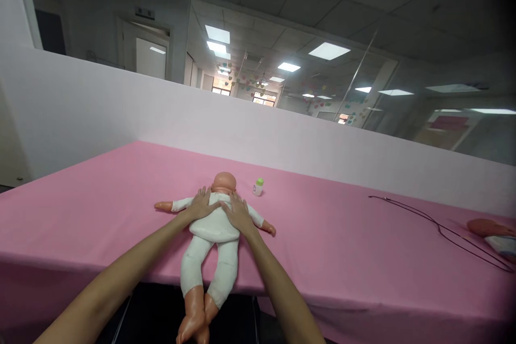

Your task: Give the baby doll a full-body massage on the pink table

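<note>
I log the left hand and right hand lying flat and unclenched, equally near, atop the doll, whose long axis runs headfirst away across the desk, lower end overhanging the near edge.

Counting 2 hands, 1 doll, 1 bottle at 2 o'clock from it, 2 cable strands at 3 o'clock, 1 desk beneath.
</note>
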A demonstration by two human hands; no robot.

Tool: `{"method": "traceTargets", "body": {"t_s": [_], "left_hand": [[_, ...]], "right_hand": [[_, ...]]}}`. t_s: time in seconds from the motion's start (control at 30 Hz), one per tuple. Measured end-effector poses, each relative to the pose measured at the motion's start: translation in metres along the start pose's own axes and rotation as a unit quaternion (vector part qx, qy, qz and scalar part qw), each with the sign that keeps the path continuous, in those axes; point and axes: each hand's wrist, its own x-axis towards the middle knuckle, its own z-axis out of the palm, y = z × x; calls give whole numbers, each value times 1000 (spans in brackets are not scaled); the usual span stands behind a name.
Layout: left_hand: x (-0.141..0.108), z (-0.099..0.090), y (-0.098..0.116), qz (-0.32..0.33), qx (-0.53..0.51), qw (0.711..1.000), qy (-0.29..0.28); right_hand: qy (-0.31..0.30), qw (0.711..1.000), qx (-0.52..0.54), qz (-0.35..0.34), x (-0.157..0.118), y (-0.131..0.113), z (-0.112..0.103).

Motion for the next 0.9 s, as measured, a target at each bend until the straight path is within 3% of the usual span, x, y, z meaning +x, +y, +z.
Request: {"method": "traceTargets", "body": {"t_s": [0.17,0.3,0.47,0.6,0.7,0.8,0.9], "left_hand": [[-5,0,-30,54,-21,993,106],[-5,-12,-46,91,48,985,140],[-4,-31,-58,28,211,968,131],[-10,-35,-60,-18,236,963,127],[-14,-34,-52,31,175,967,185],[-16,-33,-28,92,54,964,244],[-7,-33,13,135,-93,965,204]], "right_hand": [[47,996,-66,37,5,52,11],[52,990,-125,32,4,62,14],[77,986,-143,37,5,64,17],[117,986,-107,45,4,70,20],[158,985,-49,50,4,73,17],[184,981,4,58,8,77,6],[184,981,30,55,19,83,-12]]}}
